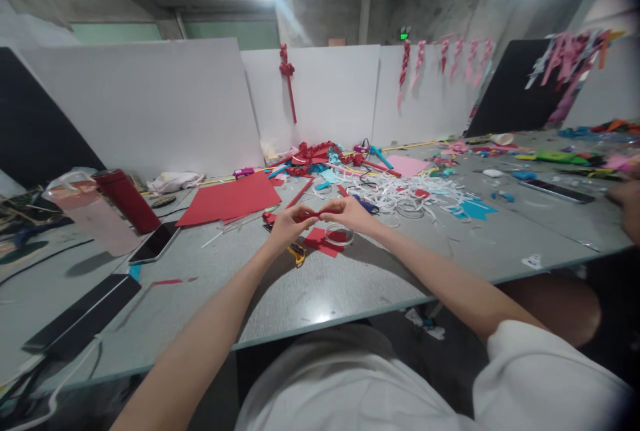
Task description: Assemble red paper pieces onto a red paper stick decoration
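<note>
Both hands meet above the table, fingertips close together on a small red strip (316,215). My left hand (291,224) pinches its left end, and my right hand (347,214) pinches the right end. Beneath them lie red paper pieces (324,243) with a clear ring (339,234), perhaps tape, partly over them. A yellow-handled tool (298,256) rests just below my left hand. Beyond my right hand is a dark blue object (366,204) beside a heap of white strips (405,196).
Large red sheets (233,199), a phone (155,242), a red bottle (126,201) and a pink-white bottle (95,214) stand or lie left. Red folded pieces (313,156) pile up near the white partition (330,91). Another person's hand (631,208) shows far right.
</note>
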Demonstrator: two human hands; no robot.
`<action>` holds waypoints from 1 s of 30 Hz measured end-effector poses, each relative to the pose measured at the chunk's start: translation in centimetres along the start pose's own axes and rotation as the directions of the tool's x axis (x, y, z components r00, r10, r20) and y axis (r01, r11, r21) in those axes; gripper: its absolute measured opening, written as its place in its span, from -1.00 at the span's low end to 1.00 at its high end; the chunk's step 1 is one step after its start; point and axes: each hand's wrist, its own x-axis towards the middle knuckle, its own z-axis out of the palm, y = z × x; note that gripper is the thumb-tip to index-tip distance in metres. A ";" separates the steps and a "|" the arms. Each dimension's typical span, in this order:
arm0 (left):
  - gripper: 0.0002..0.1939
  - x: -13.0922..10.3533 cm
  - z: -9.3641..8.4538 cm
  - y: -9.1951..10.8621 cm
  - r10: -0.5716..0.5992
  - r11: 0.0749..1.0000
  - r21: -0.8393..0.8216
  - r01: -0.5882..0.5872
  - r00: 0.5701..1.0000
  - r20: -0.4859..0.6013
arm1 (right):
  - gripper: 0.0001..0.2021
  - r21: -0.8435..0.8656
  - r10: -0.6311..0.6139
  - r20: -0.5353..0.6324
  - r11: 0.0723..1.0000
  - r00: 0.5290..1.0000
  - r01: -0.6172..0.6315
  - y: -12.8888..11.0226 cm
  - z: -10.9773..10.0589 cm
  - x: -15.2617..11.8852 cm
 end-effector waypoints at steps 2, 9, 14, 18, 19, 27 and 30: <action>-0.72 0.0 0.0 -0.1 -0.002 1.000 -0.013 0.002 1.000 0.006 | -0.65 0.007 0.000 -0.005 1.000 1.000 0.000 0.1 0.0 0.0; -0.75 -0.1 0.0 0.3 -0.003 1.000 -0.008 0.003 1.000 0.024 | -0.67 0.015 -0.003 -0.015 1.000 1.000 0.003 0.2 -0.1 0.1; -0.78 -0.1 0.0 0.6 -0.026 1.000 -0.017 0.027 0.999 0.021 | -0.70 0.014 0.001 -0.020 1.000 1.000 -0.001 0.1 0.0 0.1; -0.79 -0.1 0.1 0.5 -0.044 0.999 -0.029 0.044 0.999 -0.005 | -0.67 0.004 -0.013 -0.018 1.000 1.000 0.013 -0.2 0.0 -0.1; -0.78 -0.1 0.1 0.5 -0.044 0.999 -0.030 0.044 0.999 -0.008 | -0.66 -0.002 -0.015 -0.017 1.000 1.000 0.015 -0.3 0.0 -0.1; -0.75 -0.1 0.1 0.6 -0.055 0.998 -0.032 0.054 0.998 -0.007 | -0.66 -0.024 -0.007 -0.026 1.000 1.000 0.007 -0.2 0.1 -0.1; -0.75 -0.1 0.1 0.6 -0.046 0.999 -0.024 0.046 0.999 -0.004 | -0.68 -0.021 -0.009 -0.027 1.000 1.000 0.009 -0.1 0.0 -0.1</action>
